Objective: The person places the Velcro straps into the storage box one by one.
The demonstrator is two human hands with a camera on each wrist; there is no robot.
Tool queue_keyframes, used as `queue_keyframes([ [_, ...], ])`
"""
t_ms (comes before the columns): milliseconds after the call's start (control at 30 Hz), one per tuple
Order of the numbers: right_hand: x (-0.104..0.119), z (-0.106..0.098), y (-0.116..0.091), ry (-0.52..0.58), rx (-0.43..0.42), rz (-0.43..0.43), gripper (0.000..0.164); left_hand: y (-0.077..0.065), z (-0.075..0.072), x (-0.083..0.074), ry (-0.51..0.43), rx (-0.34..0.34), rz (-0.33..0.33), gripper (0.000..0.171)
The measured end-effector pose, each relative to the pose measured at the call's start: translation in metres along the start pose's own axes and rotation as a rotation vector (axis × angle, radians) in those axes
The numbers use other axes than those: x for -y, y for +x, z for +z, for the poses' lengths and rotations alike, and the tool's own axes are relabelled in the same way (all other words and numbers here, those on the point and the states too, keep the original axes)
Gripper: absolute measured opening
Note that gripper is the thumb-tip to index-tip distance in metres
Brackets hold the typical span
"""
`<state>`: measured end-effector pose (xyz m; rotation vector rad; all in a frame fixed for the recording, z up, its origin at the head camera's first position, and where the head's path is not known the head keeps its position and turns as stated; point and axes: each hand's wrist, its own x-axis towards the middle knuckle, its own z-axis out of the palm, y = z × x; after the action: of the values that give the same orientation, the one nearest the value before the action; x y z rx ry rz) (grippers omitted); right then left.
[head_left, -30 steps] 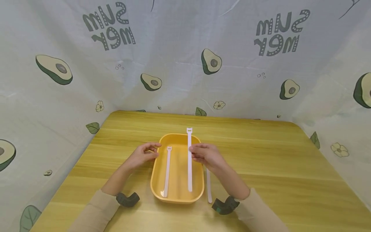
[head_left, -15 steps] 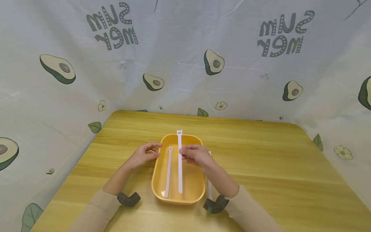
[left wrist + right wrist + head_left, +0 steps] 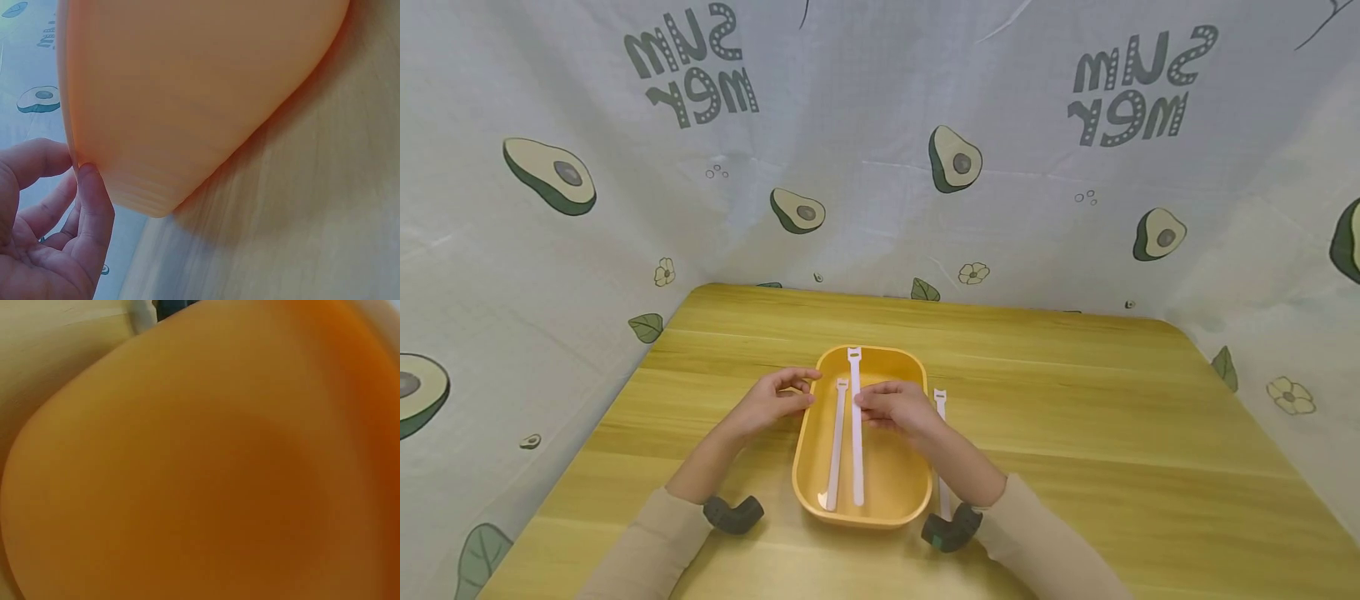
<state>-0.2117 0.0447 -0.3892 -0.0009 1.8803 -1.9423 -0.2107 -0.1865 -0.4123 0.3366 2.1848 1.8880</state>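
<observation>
Strap being laid in the tray, by the look of it: right hand [image 3: 897, 407] pinching a white strap [image 3: 858, 458] over the yellow tray [image 3: 880, 522].

Left hand [image 3: 772, 398] grips the tray's left rim between thumb and finger, apparently steadying it. Held strap runs lengthwise, just right of a second strap [image 3: 836, 450] lying inside; whether its lower end touches the tray floor, cannot tell. Third strap [image 3: 941, 401] on the table [image 3: 1075, 400], just outside the tray's right side, partly hidden by the right forearm [image 3: 964, 462]. Next move seems to call for lowering it alongside the second, then loosening the pinch.
</observation>
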Motion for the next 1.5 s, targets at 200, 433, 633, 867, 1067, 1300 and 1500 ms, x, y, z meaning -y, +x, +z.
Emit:
queue_keyframes([
  [200,-0.001,0.002,0.002,-0.002,-0.006,0.003,0.023,0.0,0.001,0.0,0.006,-0.006,-0.012,0.042],
  [433,-0.001,0.006,0.003,-0.033,-0.028,0.016,0.02,0.0,0.001,-0.001,0.01,-0.006,-0.009,0.042],
  [633,-0.003,0.01,0.005,-0.098,-0.05,0.022,0.015,0.0,0.001,-0.001,0.0,-0.001,0.002,0.043],
  [867,-0.006,0.012,0.008,-0.12,-0.057,0.053,0.012,-0.003,0.001,0.001,-0.004,0.003,0.003,0.045],
  [1067,-0.007,0.015,0.01,-0.137,-0.065,0.111,0.01,-0.002,0.0,0.0,0.003,0.007,0.021,0.045],
  [1300,-0.008,0.016,0.008,-0.177,-0.08,0.14,0.009,-0.001,0.0,0.0,-0.001,0.015,0.022,0.046],
  [1500,-0.012,0.014,0.011,-0.232,-0.104,0.157,0.007,-0.001,-0.001,0.001,0.027,0.014,0.033,0.047],
])
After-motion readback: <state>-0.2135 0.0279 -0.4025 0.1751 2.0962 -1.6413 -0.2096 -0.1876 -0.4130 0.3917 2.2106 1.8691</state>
